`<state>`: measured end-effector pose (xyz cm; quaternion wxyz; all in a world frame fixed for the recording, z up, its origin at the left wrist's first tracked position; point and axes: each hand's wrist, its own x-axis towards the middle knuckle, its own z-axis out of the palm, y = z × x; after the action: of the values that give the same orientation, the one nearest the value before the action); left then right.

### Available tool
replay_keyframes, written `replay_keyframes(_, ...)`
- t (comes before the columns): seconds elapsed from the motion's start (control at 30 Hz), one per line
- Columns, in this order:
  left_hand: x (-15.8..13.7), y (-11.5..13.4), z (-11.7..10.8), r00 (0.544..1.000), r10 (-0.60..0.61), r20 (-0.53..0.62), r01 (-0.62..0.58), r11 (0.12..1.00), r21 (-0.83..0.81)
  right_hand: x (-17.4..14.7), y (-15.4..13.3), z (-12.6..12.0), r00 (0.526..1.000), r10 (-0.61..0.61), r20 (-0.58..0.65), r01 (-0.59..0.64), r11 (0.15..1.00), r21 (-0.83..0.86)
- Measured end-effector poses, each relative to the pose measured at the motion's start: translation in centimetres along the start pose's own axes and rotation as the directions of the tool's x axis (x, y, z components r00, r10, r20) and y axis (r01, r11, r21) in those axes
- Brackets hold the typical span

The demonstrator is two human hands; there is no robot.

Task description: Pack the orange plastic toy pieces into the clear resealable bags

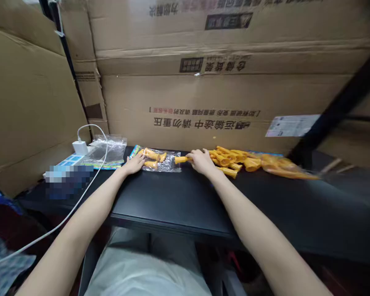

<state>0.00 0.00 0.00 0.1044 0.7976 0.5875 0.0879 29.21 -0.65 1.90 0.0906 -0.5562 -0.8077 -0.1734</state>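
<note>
On the dark table lies a clear plastic bag point(169, 165) with several orange plastic pieces point(151, 155) in or on it. My left hand point(133, 164) holds the bag's left end, its fingertips beside the orange pieces. Between the fingers of my right hand point(201, 161) is an orange flared plastic tube point(181, 159), its wide end pointing left over the bag's right end. Just right of that hand is a pile of similar orange tubes point(226, 158). Whether the pieces at the bag are inside it is hard to make out.
Flat clear plastic bags point(109, 148) are stacked at the left, near a white charger point(80, 147) whose cable point(89, 185) crosses the table edge. A blurred-out object point(68, 181) lies there. More orange pieces in clear plastic point(283, 166) sit right. Cardboard point(185, 94) walls the back.
</note>
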Motion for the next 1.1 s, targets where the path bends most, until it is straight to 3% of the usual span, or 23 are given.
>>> replay_keyframes(0.13, 0.0, 0.5, 0.2, 1.000, 0.024, 0.008, -0.024, 1.000, 0.006, 0.0, -1.7, 0.0, 0.998, -0.050, 0.030, 0.046, 0.993, 0.111)
replay_keyframes(0.27, 0.1, 0.9, 0.4, 0.999, 0.042, 0.027, -0.043, 0.999, 0.008, 0.3, -2.4, 0.1, 0.998, -0.016, 0.060, -0.006, 0.943, 0.334)
replay_keyframes(0.4, 0.3, 0.8, 0.7, 0.999, 0.044, 0.022, -0.044, 0.999, 0.009, 0.6, -1.8, 0.4, 0.996, 0.038, 0.078, -0.077, 0.812, 0.579)
replay_keyframes(0.53, 0.4, 0.7, 0.9, 0.998, 0.066, 0.022, -0.066, 0.998, -0.009, 0.7, -1.8, 1.2, 0.998, -0.007, 0.059, -0.039, 0.682, 0.730)
replay_keyframes(0.6, 0.4, 0.8, 0.9, 0.995, 0.091, 0.029, -0.090, 0.996, -0.021, 0.7, -2.4, 1.7, 0.999, -0.041, 0.033, 0.003, 0.679, 0.734)
replay_keyframes(0.8, 0.1, 1.5, 1.1, 0.993, 0.117, 0.018, -0.116, 0.992, -0.039, 0.9, -3.6, 2.0, 0.988, -0.154, 0.026, 0.107, 0.790, 0.603)
replay_keyframes(0.93, 0.0, 1.7, 1.2, 0.992, 0.099, -0.075, -0.108, 0.987, -0.122, 0.8, -3.5, 1.7, 0.993, -0.111, 0.052, 0.054, 0.774, 0.631)
replay_keyframes(1.0, 0.1, 1.6, 1.2, 0.987, 0.105, -0.122, -0.125, 0.976, -0.177, 0.8, -3.6, 1.6, 0.997, -0.011, 0.077, -0.048, 0.694, 0.718)
replay_keyframes(1.1, 0.3, 1.5, 1.2, 0.980, 0.126, -0.155, -0.163, 0.953, -0.255, 0.9, -4.0, 1.7, 0.973, 0.129, 0.193, -0.230, 0.408, 0.884)
